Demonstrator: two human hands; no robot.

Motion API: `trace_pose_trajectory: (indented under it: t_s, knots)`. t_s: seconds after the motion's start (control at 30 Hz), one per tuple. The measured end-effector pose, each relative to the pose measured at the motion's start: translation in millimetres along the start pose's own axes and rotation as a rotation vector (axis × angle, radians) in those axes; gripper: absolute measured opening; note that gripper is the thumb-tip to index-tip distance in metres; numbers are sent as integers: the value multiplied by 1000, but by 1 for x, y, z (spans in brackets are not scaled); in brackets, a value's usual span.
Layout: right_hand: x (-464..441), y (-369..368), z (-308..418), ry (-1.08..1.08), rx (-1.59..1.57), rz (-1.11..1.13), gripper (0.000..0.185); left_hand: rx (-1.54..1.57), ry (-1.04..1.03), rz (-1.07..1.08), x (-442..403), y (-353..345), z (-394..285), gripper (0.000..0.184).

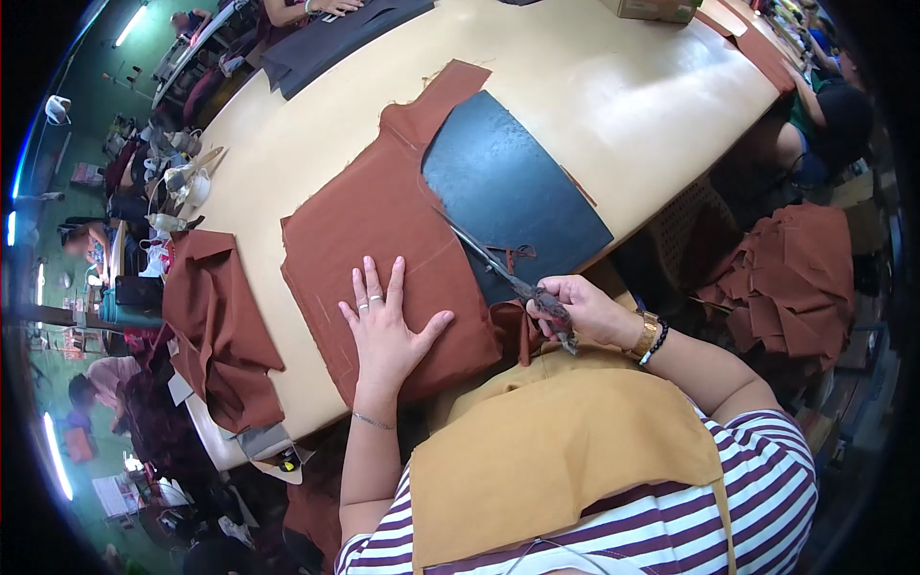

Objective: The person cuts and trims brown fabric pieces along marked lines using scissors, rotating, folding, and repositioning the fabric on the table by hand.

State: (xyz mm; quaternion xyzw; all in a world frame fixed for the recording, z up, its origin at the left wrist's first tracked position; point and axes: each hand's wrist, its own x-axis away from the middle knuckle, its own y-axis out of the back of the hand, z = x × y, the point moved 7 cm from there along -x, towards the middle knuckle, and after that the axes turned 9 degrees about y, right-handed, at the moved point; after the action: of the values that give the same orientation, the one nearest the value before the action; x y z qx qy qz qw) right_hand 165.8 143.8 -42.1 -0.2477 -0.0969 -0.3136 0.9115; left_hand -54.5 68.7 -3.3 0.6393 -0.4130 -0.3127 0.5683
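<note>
Reddish-brown fabric (369,211) lies in a stack on the pale table (259,144), with faint marked lines on it. My left hand (388,331) rests flat on its lower part, fingers spread. At the right edge of the fabric, my right hand (580,311) grips long scissors (498,266) by their wrapped handles. The blades point up and left along the fabric's edge, over a dark blue-grey sheet (517,182). A small fabric scrap (520,253) lies beside the blades on that sheet.
More brown fabric (220,331) hangs over the table's left edge. Dark fabric (335,43) lies at the far side near a person's hands. A cardboard box (652,8) stands at the back. At the right are a heap of brown fabric (786,278) and another person (829,120).
</note>
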Motion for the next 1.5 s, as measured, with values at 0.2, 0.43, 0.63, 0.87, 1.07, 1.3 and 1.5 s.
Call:
trace_pose_trajectory:
  t_s: [0.2,0.43,0.63,0.87,1.07,1.3,1.5]
  knots:
    - [4,7,-3,19,50,4,23,0,23,-12,3,0,0,94]
    - [-2,2,3,2,-3,-26,23,7,-3,18,17,-1,-10,94]
    - [6,7,-3,20,60,2,23,12,9,36,16,1,-6,94]
    - [1,7,-9,20,-36,-5,22,-20,-98,11,-20,4,14,98]
    - [0,3,-6,26,-89,-3,22,-21,-105,16,-3,1,6,100]
    - [4,11,-6,46,44,40,22,-13,-39,1,6,2,6,97]
    - [2,10,-1,12,69,38,22,-14,-16,22,15,1,-2,98]
